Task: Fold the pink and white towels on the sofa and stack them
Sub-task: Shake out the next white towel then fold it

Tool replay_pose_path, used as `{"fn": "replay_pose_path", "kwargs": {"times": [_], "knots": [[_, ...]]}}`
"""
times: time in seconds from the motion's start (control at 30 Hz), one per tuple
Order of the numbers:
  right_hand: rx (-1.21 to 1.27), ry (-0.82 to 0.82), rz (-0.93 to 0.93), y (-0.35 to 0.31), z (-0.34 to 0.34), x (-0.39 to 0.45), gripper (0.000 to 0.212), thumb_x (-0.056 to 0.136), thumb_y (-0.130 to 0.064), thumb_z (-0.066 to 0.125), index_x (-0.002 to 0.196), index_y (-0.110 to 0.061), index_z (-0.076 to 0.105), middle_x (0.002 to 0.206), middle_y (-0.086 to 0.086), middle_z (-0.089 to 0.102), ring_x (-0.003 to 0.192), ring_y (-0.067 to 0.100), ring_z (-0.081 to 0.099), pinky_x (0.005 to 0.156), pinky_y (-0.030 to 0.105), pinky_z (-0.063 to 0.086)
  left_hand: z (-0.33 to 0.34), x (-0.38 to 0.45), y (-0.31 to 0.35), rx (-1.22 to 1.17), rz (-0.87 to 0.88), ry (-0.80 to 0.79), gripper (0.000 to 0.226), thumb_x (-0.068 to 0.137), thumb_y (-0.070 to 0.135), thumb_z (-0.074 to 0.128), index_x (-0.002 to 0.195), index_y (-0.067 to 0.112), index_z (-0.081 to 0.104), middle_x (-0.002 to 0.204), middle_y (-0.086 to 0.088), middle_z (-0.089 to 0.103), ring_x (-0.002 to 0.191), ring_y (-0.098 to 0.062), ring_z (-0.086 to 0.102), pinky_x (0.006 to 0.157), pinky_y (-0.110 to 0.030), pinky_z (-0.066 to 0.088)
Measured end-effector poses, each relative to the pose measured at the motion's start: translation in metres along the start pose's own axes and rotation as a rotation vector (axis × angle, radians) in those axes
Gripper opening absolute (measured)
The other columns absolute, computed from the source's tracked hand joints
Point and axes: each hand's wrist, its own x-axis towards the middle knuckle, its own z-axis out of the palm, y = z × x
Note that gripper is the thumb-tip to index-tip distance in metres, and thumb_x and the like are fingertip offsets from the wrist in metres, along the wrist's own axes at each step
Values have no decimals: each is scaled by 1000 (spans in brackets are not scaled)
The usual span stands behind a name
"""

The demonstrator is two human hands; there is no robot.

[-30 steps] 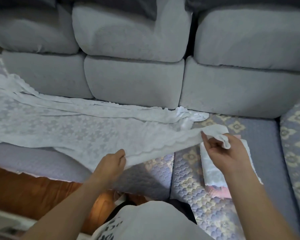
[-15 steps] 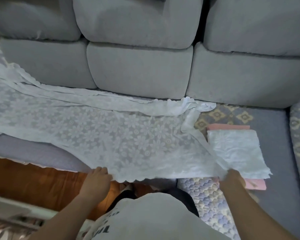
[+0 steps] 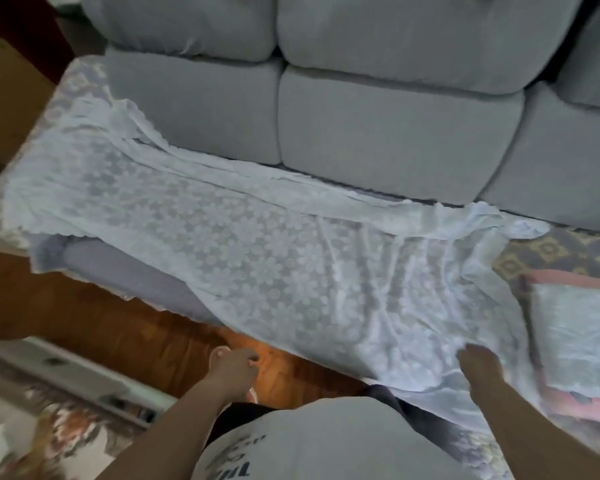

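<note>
— White lace, is that what lies across the sofa seat (image 3: 125, 268)?

— Yes. The white lace cloth (image 3: 257, 258) is thin and see-through, patterned all over with small flowers, with a scalloped edge. It spreads from the far left of the seat to just beyond the right hand (image 3: 480, 367), with long creases running away from those fingers toward the grey back cushions (image 3: 395, 133).

— What is the right hand doing?

— It rests on the near edge of the cloth, fingers bent down into the fabric, which bunches up around them. The picture is blurred there, so I cannot tell whether they pinch it or only press it.

— And the left hand (image 3: 234, 370)?

— It hangs off the cloth, over the wooden floor (image 3: 118, 327), fingers loosely curled and holding nothing. The cloth's hem is just past its fingertips, not touching.

— Where are the folded towels?

— To the right of the right fingers. A folded white towel (image 3: 579, 337) lies flat on a folded pink towel (image 3: 568, 280), whose pink edges show beyond and below it.
</note>
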Motion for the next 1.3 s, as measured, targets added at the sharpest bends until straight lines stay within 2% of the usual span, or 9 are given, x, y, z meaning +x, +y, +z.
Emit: {"fn": "replay_pose_path", "kwargs": {"times": [0.23, 0.47, 0.53, 0.6, 0.8, 0.93, 1.1, 1.17, 1.3], "knots": [[65, -302, -58, -101, 284, -73, 12, 94, 0, 57, 102, -1, 67, 83, 15, 66, 70, 23, 59, 63, 31, 46, -108, 83, -205, -62, -35, 1, 21, 100, 31, 47, 107, 26, 66, 108, 0, 67, 99, -19, 65, 80, -31, 49], [612, -523, 503, -85, 553, -118, 27, 102, -13, 50, 129, -10, 53, 109, 19, 59, 113, 36, 59, 97, 45, 51, -175, 155, -333, -459, -197, 6, 12, 97, 20, 60, 103, 21, 71, 101, 5, 73, 95, -15, 67, 86, -33, 55], [868, -463, 624, -91, 592, -110, 25, 99, -26, 61, 120, -12, 58, 102, 14, 60, 98, 27, 62, 92, 39, 55, -178, 169, -337, -711, -273, -17, 16, 98, 17, 59, 107, 16, 72, 98, -3, 76, 98, -22, 71, 88, -38, 55], [1075, -373, 648, -98, 614, -103, 18, 96, -29, 63, 105, -13, 61, 90, 4, 59, 79, 16, 59, 75, 29, 58, -175, 184, -332, -880, -314, -54, 15, 100, 17, 58, 107, 15, 71, 99, -7, 77, 99, -24, 72, 87, -35, 57], [1391, -246, 643, -127, 578, -165, 21, 97, -10, 48, 93, -3, 67, 74, 7, 72, 65, 19, 72, 78, 30, 55, -154, 230, -273, -1392, -372, -340, 32, 101, 25, 58, 127, 7, 57, 126, -15, 67, 118, -30, 63, 110, -46, 45], [1481, -205, 687, -118, 543, -190, 32, 95, 0, 44, 81, 3, 73, 72, 13, 75, 57, 23, 73, 49, 34, 60, -167, 258, -232, -1719, -264, -354, 35, 99, 29, 60, 128, 9, 62, 125, -17, 68, 121, -33, 61, 108, -50, 46], [1441, -21, 697, -95, 535, -162, 19, 96, -4, 51, 113, -5, 61, 82, 11, 75, 73, 19, 70, 83, 28, 56, -220, 287, -259, -1774, -318, -93, 31, 101, 31, 49, 118, 7, 59, 111, -12, 65, 97, -26, 65, 74, -41, 54], [1377, 43, 724, -95, 539, -155, 22, 96, -4, 55, 117, -5, 61, 98, 13, 72, 86, 23, 69, 70, 30, 59, -245, 281, -292, -1801, -333, 23, 32, 102, 27, 50, 126, 8, 60, 108, -13, 71, 93, -24, 68, 68, -38, 56], [1080, 102, 792, -94, 562, -140, 13, 91, -3, 63, 104, -2, 62, 100, 17, 69, 83, 27, 69, 53, 31, 58, -300, 272, -372, -1854, -358, 295, 39, 95, 10, 56, 133, 15, 62, 122, -11, 71, 112, -30, 67, 96, -50, 53]]}}
